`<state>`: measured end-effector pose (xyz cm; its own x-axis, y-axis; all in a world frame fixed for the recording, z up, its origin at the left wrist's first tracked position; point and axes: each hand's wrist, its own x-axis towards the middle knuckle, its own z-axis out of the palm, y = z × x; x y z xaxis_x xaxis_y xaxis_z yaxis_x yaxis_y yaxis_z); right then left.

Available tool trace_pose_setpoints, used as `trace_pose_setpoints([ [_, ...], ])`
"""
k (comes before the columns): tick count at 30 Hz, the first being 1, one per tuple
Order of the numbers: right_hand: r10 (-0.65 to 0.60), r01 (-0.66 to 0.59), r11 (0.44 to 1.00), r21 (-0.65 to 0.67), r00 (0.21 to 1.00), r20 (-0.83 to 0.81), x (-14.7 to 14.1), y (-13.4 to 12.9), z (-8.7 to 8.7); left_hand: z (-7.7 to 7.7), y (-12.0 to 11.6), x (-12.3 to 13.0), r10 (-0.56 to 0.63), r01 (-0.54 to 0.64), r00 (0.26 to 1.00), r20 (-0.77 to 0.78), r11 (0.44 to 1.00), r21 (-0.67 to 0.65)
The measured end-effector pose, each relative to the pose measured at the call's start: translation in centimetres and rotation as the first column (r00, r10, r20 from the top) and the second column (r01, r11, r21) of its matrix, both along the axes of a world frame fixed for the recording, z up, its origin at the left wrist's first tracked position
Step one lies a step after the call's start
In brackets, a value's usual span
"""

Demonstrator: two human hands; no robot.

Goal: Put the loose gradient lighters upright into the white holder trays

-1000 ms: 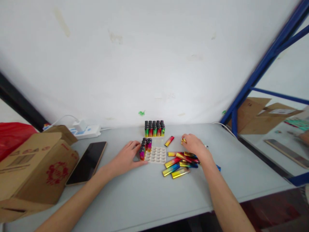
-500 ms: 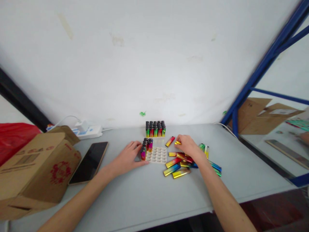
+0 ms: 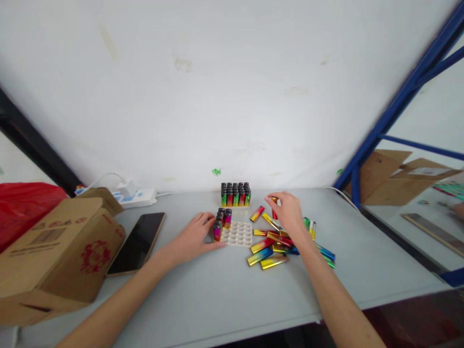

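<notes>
My right hand (image 3: 287, 209) pinches a shiny red-and-gold lighter (image 3: 274, 211) between thumb and fingers, nearly upright above the table. Around the front-left corner of a white tray (image 3: 241, 234) with round-cornered holes, my left hand (image 3: 194, 236) rests with its thumb along the front edge and its fingers beside the standing lighters. Several black-topped lighters (image 3: 217, 233) stand in the left part of this tray; its other holes show bare. Right of the tray lies a loose pile of shiny multicoloured lighters (image 3: 274, 261), partly under my right forearm.
A block of upright lighters (image 3: 235, 195) stands at the back near the wall. To the left are a phone (image 3: 137, 244), a cardboard box (image 3: 61, 256), a power strip (image 3: 139, 197) and a red bag (image 3: 29, 208). A blue metal frame (image 3: 384, 118) borders the right side.
My right hand has lifted from the pile and turned a lighter from lying to upright. A yellow lighter now shows on the table below it. My left hand keeps its place.
</notes>
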<state>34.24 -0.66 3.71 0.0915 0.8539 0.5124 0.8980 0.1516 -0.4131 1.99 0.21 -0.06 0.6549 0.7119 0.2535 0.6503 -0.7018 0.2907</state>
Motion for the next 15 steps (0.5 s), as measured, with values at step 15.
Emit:
trace_pose_setpoints([
  [15,0.003,-0.594,0.801,0.068,-0.11,-0.994,-5.7,-0.9,-1.2,-0.1,-0.1,0.0,-0.025,0.025,1.0,0.012,1.0,0.006],
])
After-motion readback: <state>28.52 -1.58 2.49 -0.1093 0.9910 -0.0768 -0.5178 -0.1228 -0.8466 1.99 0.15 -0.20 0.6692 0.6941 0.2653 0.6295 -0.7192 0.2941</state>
